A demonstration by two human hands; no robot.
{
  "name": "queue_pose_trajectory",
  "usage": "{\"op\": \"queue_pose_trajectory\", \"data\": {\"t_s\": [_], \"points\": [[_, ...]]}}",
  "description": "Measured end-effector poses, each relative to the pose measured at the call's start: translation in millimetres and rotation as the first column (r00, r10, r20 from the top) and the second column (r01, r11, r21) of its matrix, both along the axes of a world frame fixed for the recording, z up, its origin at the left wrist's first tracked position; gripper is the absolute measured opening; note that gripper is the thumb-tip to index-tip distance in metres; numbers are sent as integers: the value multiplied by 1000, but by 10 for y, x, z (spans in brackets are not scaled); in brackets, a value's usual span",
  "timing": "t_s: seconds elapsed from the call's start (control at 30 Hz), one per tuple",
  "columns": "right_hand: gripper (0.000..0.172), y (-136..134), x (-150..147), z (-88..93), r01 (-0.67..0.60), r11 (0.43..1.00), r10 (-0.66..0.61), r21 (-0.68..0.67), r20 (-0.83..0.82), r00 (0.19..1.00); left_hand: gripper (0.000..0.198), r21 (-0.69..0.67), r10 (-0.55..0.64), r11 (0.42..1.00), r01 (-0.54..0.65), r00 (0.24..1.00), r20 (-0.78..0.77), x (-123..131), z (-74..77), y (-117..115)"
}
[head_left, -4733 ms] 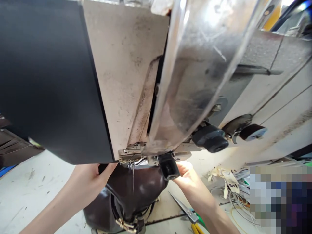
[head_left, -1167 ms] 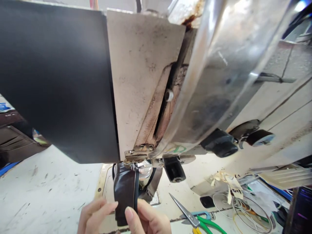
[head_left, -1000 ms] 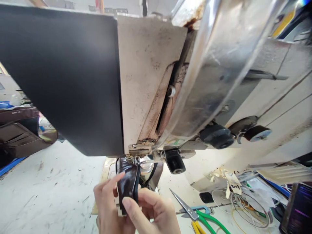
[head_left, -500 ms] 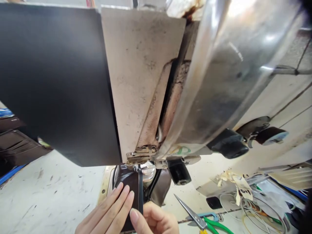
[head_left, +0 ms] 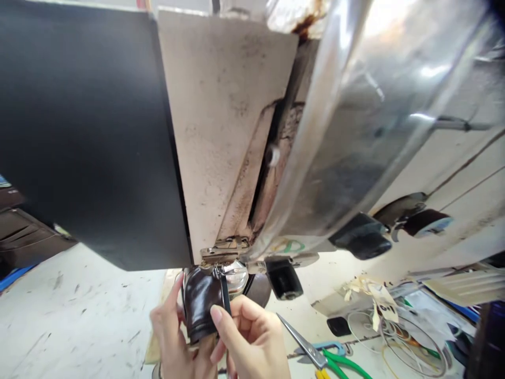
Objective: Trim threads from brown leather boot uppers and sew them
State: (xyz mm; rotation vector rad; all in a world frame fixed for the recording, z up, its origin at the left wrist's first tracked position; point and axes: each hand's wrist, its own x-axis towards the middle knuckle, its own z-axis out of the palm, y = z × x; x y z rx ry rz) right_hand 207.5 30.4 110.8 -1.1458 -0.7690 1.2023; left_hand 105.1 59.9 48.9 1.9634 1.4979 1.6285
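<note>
At bottom centre, the left hand [head_left: 173, 331] grasps the dark leather [head_left: 203, 300] around its left side and lower edge; the right hand [head_left: 250, 337] pinches its right edge, below the sewing machine [head_left: 221, 126] (scissors [head_left: 320, 360] lie lower right).

Scuffed white tabletop [head_left: 79, 316], brightly lit; pale blurred backdrop [head_left: 185, 4] along top edge.
</note>
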Motion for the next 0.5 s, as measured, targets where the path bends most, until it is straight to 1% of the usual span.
{"op": "queue_pose_trajectory", "data": {"t_s": [0.03,0.07,0.1,0.13,0.17,0.2,0.27,0.33,0.4,0.43,0.5], "points": [[58,7,11,35,-9,1000,9,2,4,1000,67,-34,-54,998,55,998,36,-5,-2,8],[57,14,22,71,-15,1000,15,4,10,1000,64,-41,-122,992,123,992,34,-47,22,31],[57,21,31,105,-22,1000,22,5,17,1000,61,-31,-183,983,183,983,0,-122,71,66],[57,28,39,134,-29,1000,29,5,24,999,58,-18,-217,976,217,974,-60,-221,139,110],[57,34,47,154,-36,999,36,6,30,999,58,-2,-247,968,249,956,-157,-333,221,156],[56,37,53,164,-44,999,43,8,34,998,58,28,-252,963,268,933,-255,-442,305,201],[56,36,57,141,-58,998,57,19,29,998,55,73,-250,947,312,862,-442,-608,444,267],[56,23,44,66,-65,998,65,26,7,998,49,168,-166,936,308,811,-562,-671,504,286],[56,7,11,-35,-54,998,54,24,-26,998,45,287,-80,905,316,786,-614,-655,482,267],[57,0,-9,-83,-36,999,37,23,-39,999,44,339,-69,875,346,782,-619,-635,454,252],[57,-9,-48,-153,15,1000,-14,26,-57,998,44,405,-119,794,454,769,-628,-603,400,231]]}}
